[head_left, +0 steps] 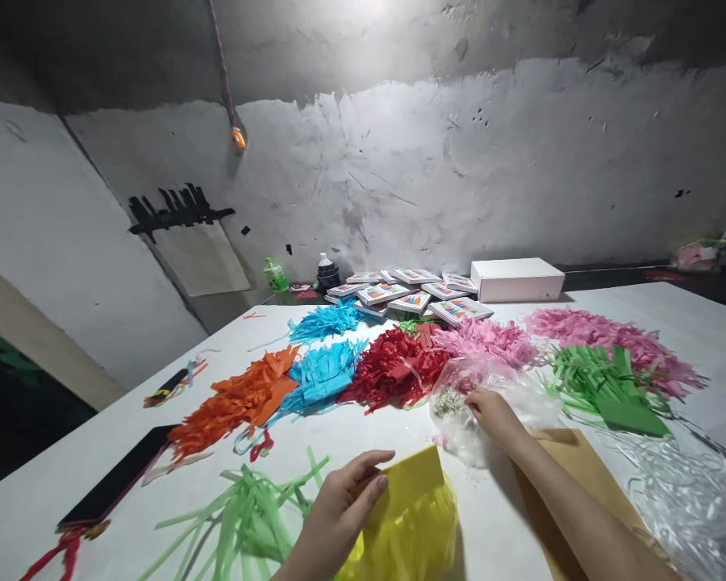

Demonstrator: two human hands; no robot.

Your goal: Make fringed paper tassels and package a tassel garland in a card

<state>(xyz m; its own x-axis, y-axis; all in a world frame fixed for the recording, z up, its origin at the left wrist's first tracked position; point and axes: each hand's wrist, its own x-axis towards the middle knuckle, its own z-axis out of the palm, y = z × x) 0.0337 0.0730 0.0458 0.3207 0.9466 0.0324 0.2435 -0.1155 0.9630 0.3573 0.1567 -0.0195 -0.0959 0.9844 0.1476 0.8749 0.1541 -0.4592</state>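
My left hand (344, 512) is closed on the left edge of a yellow fringed paper piece (411, 516) near the front of the white table (490, 516). Farther forward and to the right, my right hand (490, 411) reaches to a clear plastic bag (520, 395), its fingertips together at small pale bits (451, 403) in it. Whether anything is between those fingertips is too small to tell. Light green strips (254, 516) lie left of my left hand. A brown sheet (572, 492) is under my right forearm.
Fringed paper piles lie across the middle: orange (235, 399), blue (323, 371), red (399, 367), pink (490, 343) and green (611, 387). Behind are flat boxes (460, 309) and a white box (517, 281). A phone (118, 480) lies left, clear strips (690, 500) right.
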